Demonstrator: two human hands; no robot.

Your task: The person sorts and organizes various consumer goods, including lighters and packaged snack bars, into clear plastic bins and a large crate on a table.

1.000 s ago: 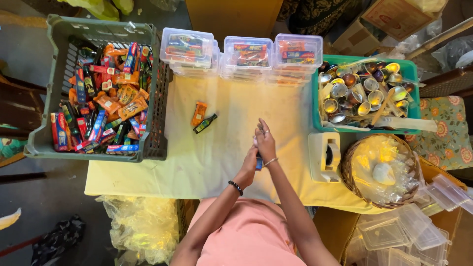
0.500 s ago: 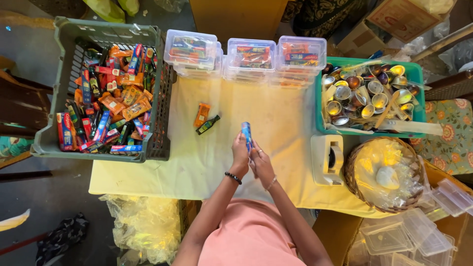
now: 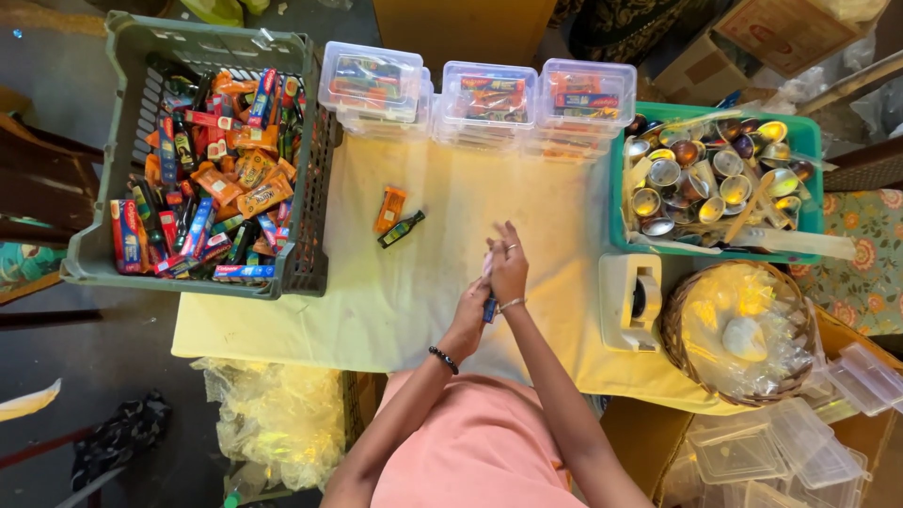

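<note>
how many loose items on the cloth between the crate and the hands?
2. An orange packet and a dark small bottle lie side by side on the cloth, right of the grey crate. The hands hold a third, mostly hidden.

Pale yellow cloth [image 3: 423,282] on table. Grey-green crate [image 3: 103,263] far left w/ red, orange, blue packets [image 3: 212,179]. Orange packet [image 3: 390,209] + dark green bottle [image 3: 402,229] mid cloth. Clear boxes [image 3: 484,94] far side, multicolour contents. Teal tray [image 3: 616,202] right, silver/gold/copper cups [image 3: 701,174]. White tape dispenser [image 3: 628,301]. Brown wicker basket [image 3: 673,325]. Floral green-orange fabric [image 3: 865,254] far right. Blue item [image 3: 490,308] betw hands.
</note>
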